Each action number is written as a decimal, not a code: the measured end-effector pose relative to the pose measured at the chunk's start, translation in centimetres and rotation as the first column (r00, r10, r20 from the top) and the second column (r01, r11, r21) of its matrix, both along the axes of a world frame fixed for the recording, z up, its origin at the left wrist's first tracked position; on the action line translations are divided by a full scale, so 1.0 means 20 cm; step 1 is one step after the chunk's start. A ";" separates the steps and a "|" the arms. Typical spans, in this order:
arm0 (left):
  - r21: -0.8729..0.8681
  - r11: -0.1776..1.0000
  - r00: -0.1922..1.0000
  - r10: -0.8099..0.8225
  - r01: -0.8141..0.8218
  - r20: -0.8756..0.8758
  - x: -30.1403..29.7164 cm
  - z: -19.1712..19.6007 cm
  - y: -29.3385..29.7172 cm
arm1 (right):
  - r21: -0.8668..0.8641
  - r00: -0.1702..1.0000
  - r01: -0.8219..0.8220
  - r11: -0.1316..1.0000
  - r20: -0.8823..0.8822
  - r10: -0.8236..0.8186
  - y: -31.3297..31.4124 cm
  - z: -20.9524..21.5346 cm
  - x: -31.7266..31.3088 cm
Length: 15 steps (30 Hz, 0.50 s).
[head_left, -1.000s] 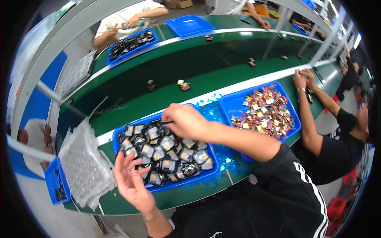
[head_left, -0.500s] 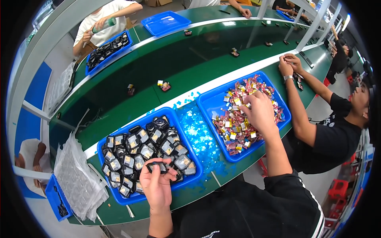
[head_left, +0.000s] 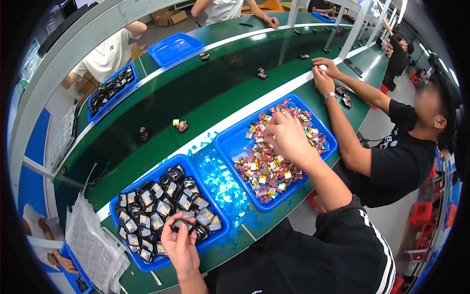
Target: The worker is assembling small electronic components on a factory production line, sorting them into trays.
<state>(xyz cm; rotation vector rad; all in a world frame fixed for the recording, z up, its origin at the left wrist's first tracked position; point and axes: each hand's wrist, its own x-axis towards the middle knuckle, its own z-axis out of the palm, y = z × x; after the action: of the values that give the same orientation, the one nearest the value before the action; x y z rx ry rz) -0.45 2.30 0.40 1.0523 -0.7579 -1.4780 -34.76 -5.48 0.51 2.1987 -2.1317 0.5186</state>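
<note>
While the left hand [head_left: 182, 245] pinches a small black part [head_left: 182, 226] at the near rim of the left tray [head_left: 128, 188], its grip looks light: thumb and fingertips close on the part's edges only, so a slip would likely drop it back among the other black parts [head_left: 161, 206], where it could not be told from the rest. The right hand [head_left: 288, 138] is at centre frame over the right tray [head_left: 230, 142], fingers curled down into the heap of coloured pieces [head_left: 267, 171]; whether it grips one already cannot be told, since the fingertips are hidden behind the hand. Picking blind from a loose heap risks lifting two pieces at once or flicking others over the low rim onto the counter [head_left: 293, 98].

Both hands are well apart, one at each tray, so the held part and any piece must travel across the gap strewn with pale blue scraps [head_left: 220, 181]; a drop there would be hard to find. The neighbour's arm [head_left: 342, 117], at upper right, lies just beside the right tray's far corner, and a wide swing of the right hand could strike it. The bubble-wrap stack [head_left: 90, 245] at lower left sits near the left tray, clear of the hand.
</note>
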 end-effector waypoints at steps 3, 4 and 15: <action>0.026 1.000 0.997 -0.010 0.012 -0.072 0.00 0.01 0.00 | -0.093 0.999 -0.004 0.996 0.037 0.008 -0.03 -0.04 -0.09; 0.017 1.000 0.995 0.000 0.002 -0.098 -0.02 0.01 0.00 | -0.114 0.993 -0.005 0.993 0.119 0.019 -0.05 -0.05 -0.10; -0.105 0.980 0.984 -0.164 0.170 0.069 0.01 -0.02 0.03 | -0.208 0.882 0.208 0.956 0.462 -0.091 -0.01 0.00 -0.06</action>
<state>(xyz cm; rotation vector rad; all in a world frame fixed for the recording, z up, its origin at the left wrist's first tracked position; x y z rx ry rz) -0.35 2.88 -0.08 0.9711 -0.9798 -1.5328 -36.00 -5.74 0.42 1.8890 -2.2472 1.3167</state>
